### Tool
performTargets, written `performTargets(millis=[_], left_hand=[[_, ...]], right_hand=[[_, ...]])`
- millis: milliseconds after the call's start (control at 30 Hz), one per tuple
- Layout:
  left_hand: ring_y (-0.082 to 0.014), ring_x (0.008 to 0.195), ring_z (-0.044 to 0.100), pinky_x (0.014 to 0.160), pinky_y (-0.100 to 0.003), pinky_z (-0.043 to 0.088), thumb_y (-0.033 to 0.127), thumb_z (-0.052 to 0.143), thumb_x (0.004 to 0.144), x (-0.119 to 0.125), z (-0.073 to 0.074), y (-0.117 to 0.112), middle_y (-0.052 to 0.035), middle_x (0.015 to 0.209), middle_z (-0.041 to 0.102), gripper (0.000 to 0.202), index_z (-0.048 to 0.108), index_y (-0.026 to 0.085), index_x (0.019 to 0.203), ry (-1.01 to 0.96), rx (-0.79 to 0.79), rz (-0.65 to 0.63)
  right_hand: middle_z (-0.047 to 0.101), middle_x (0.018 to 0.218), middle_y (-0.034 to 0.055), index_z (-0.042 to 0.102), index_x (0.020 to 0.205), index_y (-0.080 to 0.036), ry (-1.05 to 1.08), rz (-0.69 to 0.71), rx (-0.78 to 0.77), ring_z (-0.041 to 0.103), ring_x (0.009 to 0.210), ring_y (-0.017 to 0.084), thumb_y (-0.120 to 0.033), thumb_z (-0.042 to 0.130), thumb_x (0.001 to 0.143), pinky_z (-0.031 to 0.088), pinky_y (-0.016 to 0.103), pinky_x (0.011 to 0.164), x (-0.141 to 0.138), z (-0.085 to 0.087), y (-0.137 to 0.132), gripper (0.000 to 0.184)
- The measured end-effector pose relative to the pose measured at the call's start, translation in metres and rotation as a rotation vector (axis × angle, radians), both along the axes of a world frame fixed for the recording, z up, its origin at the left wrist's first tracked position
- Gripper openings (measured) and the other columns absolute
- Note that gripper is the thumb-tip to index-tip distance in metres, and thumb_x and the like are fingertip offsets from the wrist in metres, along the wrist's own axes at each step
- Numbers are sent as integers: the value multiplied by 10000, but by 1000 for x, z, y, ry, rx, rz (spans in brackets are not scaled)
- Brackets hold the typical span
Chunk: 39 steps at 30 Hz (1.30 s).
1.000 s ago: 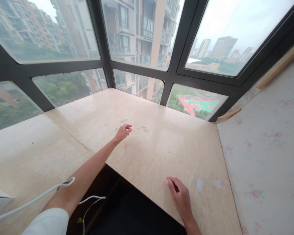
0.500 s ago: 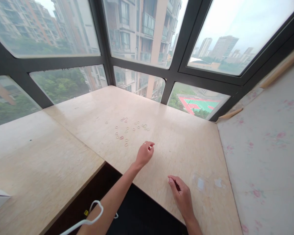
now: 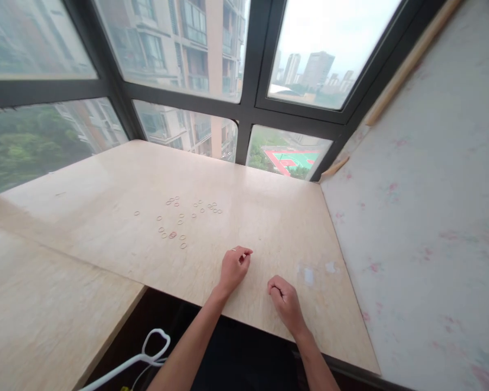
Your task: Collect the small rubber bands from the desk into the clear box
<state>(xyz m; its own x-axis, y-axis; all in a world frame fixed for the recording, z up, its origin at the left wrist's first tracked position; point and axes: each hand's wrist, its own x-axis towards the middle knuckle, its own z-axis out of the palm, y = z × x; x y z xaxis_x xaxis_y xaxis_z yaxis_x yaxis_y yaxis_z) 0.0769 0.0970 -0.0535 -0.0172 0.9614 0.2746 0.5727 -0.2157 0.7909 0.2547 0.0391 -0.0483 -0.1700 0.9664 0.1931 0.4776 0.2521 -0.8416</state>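
Note:
Several small rubber bands (image 3: 179, 217) lie scattered on the pale wooden tabletop (image 3: 118, 184), among them a reddish one (image 3: 172, 234). My left hand (image 3: 234, 267) rests near the table's front edge, right of the bands, with thumb and fingertips pinched together on a small thin band. My right hand (image 3: 284, 301) lies close beside it, its fingers curled shut on something dark I cannot make out.
Large dark-framed windows (image 3: 248, 81) wrap the far side of the table. A floral-patterned wall (image 3: 424, 206) stands to the right. A white cable (image 3: 146, 355) hangs below the table edge, over a dark gap at my lap.
My left hand left the scattered bands and drew back right toward me, ending pinched next to my right hand. The camera view swung to the right.

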Motion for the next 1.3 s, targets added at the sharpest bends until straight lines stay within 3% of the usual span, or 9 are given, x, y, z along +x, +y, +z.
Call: performTargets(millis=[200, 533, 967, 1133, 1300], left_hand=[[-161, 691, 609, 702, -308, 464, 164, 512, 840, -3, -2, 0, -38, 833, 697, 161, 660, 181, 901, 17, -3, -65], [-189, 693, 615, 717, -353, 455, 206, 504, 840, -4, -6, 2, -38, 827, 702, 166, 663, 198, 886, 72, 56, -99], [-192, 737, 618, 761, -372, 440, 217, 512, 860, -2, -3, -2, -35, 826, 698, 147, 654, 203, 895, 66, 75, -137], [-156, 734, 618, 669, -275, 468, 294, 511, 899, 8, 9, -11, -39, 849, 691, 180, 653, 192, 941, -128, -11, -265], [-147, 712, 591, 658, -261, 447, 306, 479, 925, 18, 17, -24, -35, 797, 673, 226, 662, 189, 863, -157, -99, -454]], right_hand=[[502, 610, -15, 471, 590, -209, 31, -60, -8, 474, 611, 138, -94, 388, 724, 352, 254, 611, -1, -1, 1, 195], [431, 585, -48, 463, 671, -217, 191, -189, -56, 401, 541, 114, -80, 370, 730, 322, 232, 533, -1, -1, 1, 176], [460, 702, -24, 500, 776, -223, 508, -179, -74, 448, 666, 139, -127, 394, 801, 380, 273, 641, 6, -1, 2, 145], [490, 753, -9, 533, 860, -220, 549, -139, -116, 484, 716, 147, -230, 437, 884, 418, 285, 691, 7, -2, 0, 99], [537, 852, 16, 566, 1058, -223, 442, -91, -155, 531, 809, 161, -367, 407, 960, 462, 303, 786, 8, 0, -2, 236]])
